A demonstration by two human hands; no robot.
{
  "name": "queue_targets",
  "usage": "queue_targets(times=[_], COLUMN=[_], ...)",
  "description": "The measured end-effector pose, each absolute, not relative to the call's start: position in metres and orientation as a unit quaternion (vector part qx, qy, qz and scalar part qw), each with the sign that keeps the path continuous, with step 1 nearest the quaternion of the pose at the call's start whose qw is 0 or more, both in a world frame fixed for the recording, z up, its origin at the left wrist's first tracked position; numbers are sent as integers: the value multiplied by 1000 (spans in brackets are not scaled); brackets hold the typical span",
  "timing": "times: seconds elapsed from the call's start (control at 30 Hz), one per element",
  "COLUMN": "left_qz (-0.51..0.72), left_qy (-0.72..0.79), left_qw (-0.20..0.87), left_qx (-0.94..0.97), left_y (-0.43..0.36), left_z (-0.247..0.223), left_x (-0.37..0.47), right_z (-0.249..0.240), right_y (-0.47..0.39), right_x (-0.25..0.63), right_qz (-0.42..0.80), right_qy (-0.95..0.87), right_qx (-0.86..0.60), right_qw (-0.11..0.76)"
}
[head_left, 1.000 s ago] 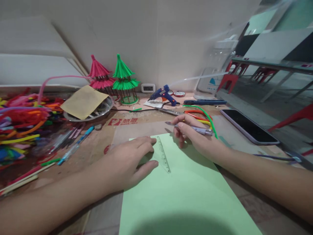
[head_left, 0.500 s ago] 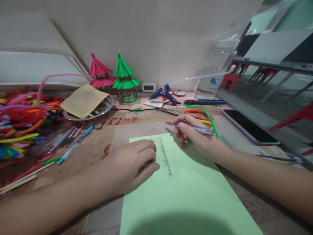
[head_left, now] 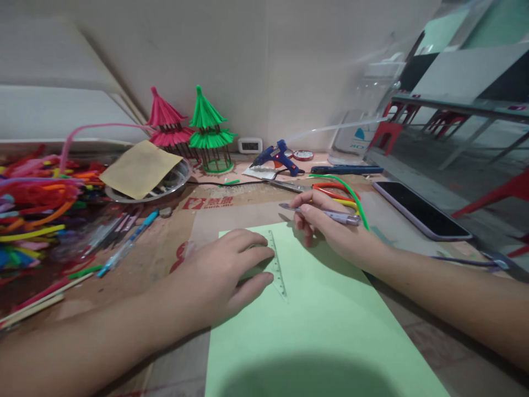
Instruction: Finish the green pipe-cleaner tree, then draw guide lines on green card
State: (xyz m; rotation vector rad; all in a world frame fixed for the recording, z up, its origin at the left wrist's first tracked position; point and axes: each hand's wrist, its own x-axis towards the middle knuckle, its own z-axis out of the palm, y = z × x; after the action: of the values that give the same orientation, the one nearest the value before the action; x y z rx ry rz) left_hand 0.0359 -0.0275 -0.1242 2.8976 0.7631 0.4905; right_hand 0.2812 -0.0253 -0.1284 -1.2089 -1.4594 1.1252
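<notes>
Left hand has stretched loose fingers across the clear, pointed ruler; right hand grips a slim pen near smooth green paper!

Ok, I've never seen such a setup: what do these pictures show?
There is no machine here, just a person working bare-handed. Every picture comes from one camera worn on the head, looking forward and down. The left hand lies over part of a clear plastic ruler on a sheet of pale green paper. The right hand holds a translucent purple pen. Farther back are a fuzzy green two-tiered model tower and a blue glue gun; to the right lies a purple-cased phone with a dark screen.
</notes>
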Motion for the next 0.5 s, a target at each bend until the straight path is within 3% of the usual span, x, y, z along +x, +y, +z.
queue_targets(times=[0.5], left_qz=[147], left_qy=[251], left_qw=[22], left_qx=[957], left_y=[-30], left_z=[-123], left_x=[41], right_z=[-129], right_y=[-26], right_x=[282], right_qz=[456], right_qy=[-593], right_qx=[-484], right_qw=[454])
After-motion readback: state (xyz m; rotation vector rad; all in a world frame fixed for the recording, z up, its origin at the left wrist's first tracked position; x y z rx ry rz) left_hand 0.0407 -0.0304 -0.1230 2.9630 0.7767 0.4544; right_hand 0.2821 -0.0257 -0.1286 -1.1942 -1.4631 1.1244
